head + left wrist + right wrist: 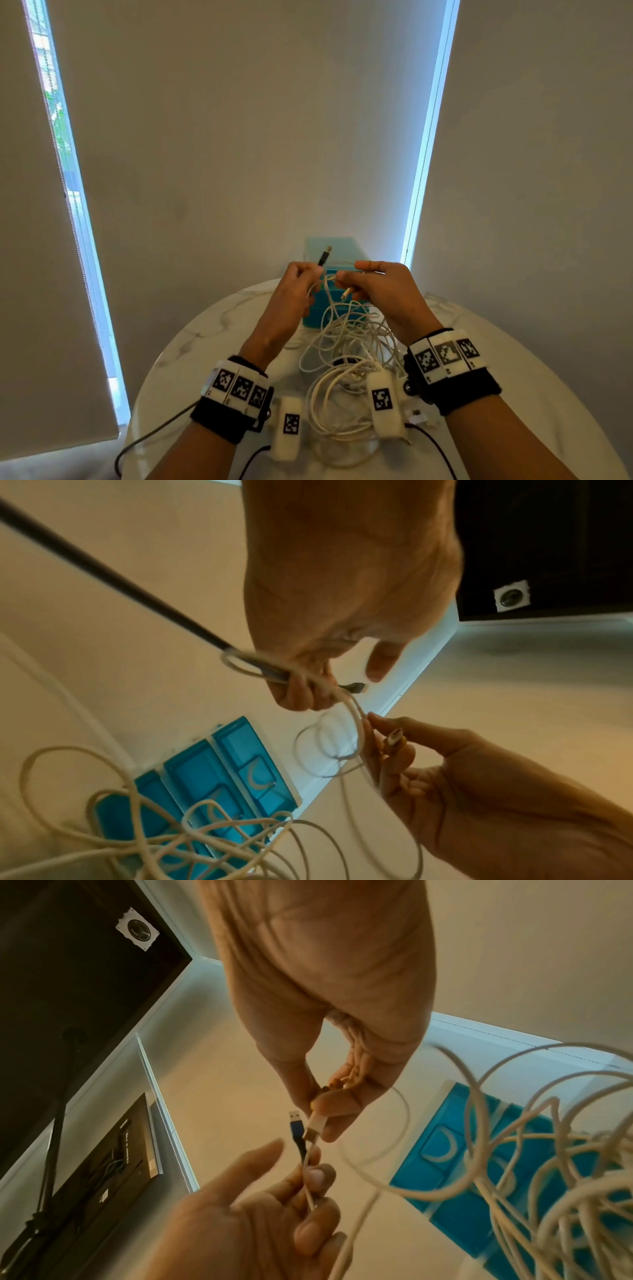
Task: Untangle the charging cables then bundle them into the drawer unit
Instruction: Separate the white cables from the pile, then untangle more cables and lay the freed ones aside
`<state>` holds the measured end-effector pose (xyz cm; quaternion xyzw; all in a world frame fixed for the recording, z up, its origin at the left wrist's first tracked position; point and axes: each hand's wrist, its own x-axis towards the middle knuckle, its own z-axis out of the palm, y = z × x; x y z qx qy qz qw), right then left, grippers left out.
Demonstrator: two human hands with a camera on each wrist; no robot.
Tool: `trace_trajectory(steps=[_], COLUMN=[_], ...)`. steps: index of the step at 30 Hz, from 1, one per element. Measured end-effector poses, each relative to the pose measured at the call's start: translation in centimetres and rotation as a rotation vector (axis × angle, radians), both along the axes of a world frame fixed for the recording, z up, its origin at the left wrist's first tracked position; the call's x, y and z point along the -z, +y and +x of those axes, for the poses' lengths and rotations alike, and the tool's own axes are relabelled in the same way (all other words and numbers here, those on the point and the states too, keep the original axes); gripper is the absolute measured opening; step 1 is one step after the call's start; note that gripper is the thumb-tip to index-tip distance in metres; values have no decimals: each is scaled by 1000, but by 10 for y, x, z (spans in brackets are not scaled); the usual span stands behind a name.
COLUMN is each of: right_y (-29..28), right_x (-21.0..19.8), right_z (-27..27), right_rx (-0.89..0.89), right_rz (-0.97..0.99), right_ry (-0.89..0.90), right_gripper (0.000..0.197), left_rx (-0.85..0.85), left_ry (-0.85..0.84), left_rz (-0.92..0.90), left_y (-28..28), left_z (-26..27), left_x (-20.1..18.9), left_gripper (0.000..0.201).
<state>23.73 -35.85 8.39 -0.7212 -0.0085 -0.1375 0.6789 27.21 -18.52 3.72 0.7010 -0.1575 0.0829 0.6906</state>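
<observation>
Both raised: left hand [297, 284] pinching black plug [324, 255] plus white strand; right hand [376, 284] pinching white plug [347, 293]. Below hands, tangled white cables [346, 370] heaped on desk [191, 346]. Beyond fingertips, blue drawer unit [337, 250].

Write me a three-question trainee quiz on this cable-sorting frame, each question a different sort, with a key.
1. True or false: the teal drawer unit has a drawer pulled open.
2. Which hand holds the black cable's USB plug? A) left hand B) right hand C) neither
3. Fill in: the tangle of white cables lies on the ____ table.

Key: 1 false, all its drawers are shut; 2 A; 3 marble-patterned round.
</observation>
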Motion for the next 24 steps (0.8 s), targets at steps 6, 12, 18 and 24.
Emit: trace_trajectory(steps=[6,12,18,24], right_y=[3,-26,104,84], right_x=[-2,-28,-2,-3], right_z=[-5,13,26,18], right_rx=[110,703,-430,-439], right_rz=[232,743,-545,-530], right_ry=[-112,-562,-208,-56], right_gripper=[49,44,26,25], left_rx=[-204,-443,-467,-411], left_ry=[-80,-367,-635,-475], left_rz=[-78,-199,-99,81], left_y=[20,55,52,79], left_z=[8,-7,-40,-25], left_x=[-16,-54,-96,-75], left_gripper=[20,19,23,19])
